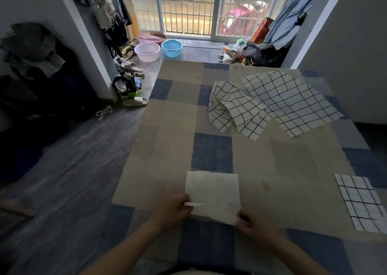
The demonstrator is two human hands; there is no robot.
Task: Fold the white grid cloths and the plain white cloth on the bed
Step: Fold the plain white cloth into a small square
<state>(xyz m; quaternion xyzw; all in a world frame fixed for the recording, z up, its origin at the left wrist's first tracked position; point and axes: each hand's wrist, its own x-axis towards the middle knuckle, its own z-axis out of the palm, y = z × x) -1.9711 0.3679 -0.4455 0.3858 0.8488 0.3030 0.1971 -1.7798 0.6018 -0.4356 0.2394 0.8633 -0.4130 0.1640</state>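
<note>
Bed (171, 140), plain white cloth (212, 191), near corners between both hands' fingers (186, 204)

Bare forearms, no sleeves, left hand (170, 208), right hand (254, 224)

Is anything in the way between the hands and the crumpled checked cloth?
No. Both hands, left hand and right hand, pinch the plain white cloth; only bare bedspread lies before the crumpled checked cloth.

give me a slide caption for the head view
Both hands pinch the near edge of the plain cloth on the bed; three grid cloths wait.
</note>
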